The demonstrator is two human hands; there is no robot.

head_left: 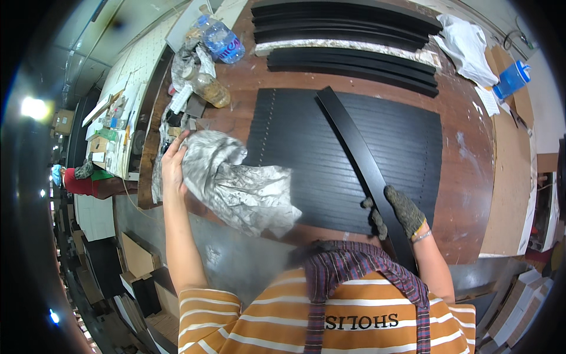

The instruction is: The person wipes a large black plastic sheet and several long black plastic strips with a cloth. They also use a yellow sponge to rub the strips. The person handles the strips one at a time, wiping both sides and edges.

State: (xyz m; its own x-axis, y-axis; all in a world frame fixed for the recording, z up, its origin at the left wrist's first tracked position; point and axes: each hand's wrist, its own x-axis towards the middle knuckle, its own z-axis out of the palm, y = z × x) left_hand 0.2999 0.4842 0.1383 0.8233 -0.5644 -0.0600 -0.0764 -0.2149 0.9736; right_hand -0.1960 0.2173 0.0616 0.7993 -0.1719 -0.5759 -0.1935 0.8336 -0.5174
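My bare left hand [174,164] grips the upper left edge of a crumpled, grey-stained white rag [253,194], which hangs over the table's near left side. In my right hand [403,213], which wears a dark knitted glove, is a long flat black strip [357,141]. The fingers wrap around its lower part, and the strip slants up and to the left. Beneath its upper part lies a black ribbed surface [289,135]. Whether that is one sheet or many strips laid side by side, I cannot tell.
Stacked black strips [342,20] lie at the back of the brown table [463,194]. A blue-capped bottle [223,42] and a bottle of yellowish liquid [211,89] are at left. White cloth [466,50] and a blue jug [512,80] sit at right. Another person [82,184] is far left.
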